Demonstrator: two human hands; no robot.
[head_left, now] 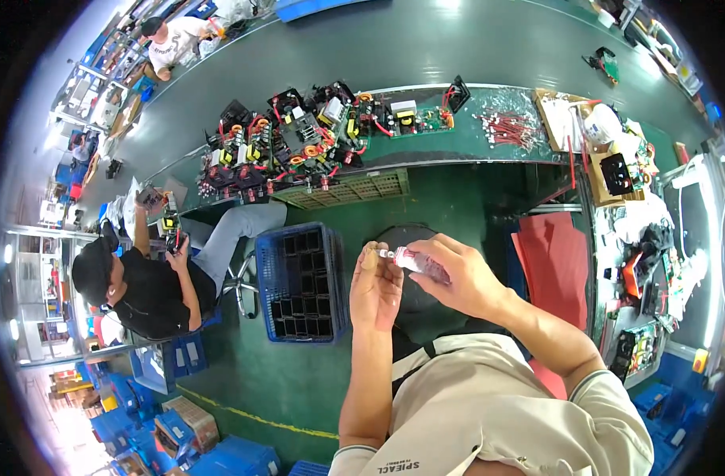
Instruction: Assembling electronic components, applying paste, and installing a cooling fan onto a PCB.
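In front of my body, my right hand (451, 271) is wrapped around a small clear bottle (428, 266) with a pinkish-red part near its neck. The bottle lies tilted, and its narrow white tip points left at the fingertips of my other hand. My left hand (376, 289) is turned palm up, its thumb and fingers bent together right at that tip. Whatever sits between those fingertips is too small to make out. Below both hands is a dark round seat (414, 297).
A blue crate (340, 305) of black parts stands left on the green floor. Circuit assemblies (291, 139) and red wires (509, 129) cover the bench ahead. A co-worker (140, 278) sits at left holding an assembly. Red sheets (551, 266) and a cluttered bench are on the right.
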